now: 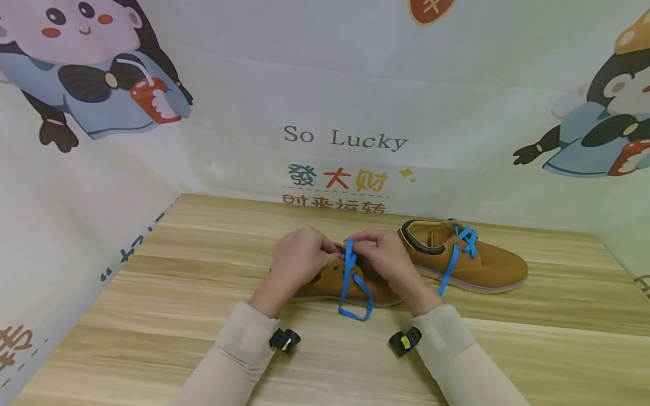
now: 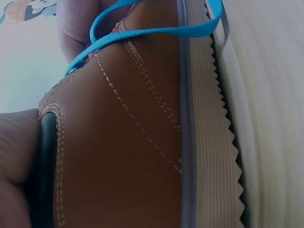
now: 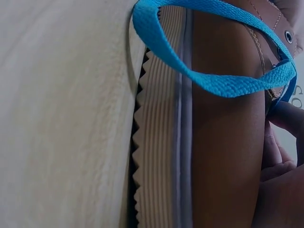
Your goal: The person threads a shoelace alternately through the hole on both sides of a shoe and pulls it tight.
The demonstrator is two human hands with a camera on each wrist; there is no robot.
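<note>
A brown shoe (image 1: pixel 332 285) with a blue shoelace (image 1: pixel 365 294) stands side-on on the table, under both hands. My left hand (image 1: pixel 299 256) bends over its opening, fingers curled in at the top of the lacing; their tips are partly hidden. In the left wrist view, part of the left hand (image 2: pixel 16 156) lies against the dark-lined collar (image 2: pixel 47 156). From the toe side, my right hand (image 1: pixel 383 254) pinches the lace near the lowest eyelets, its thumb (image 3: pixel 287 114) against the blue strap. A slack lace loop (image 3: pixel 223 85) hangs down the near side of the shoe.
A matching brown shoe (image 1: pixel 487 262), its blue laces (image 1: pixel 469 239) threaded, sits just beyond the right hand, toe to the right. The wood-grain table (image 1: pixel 203 248) ends at a printed cloth backdrop (image 1: pixel 233 113) at the back and both sides.
</note>
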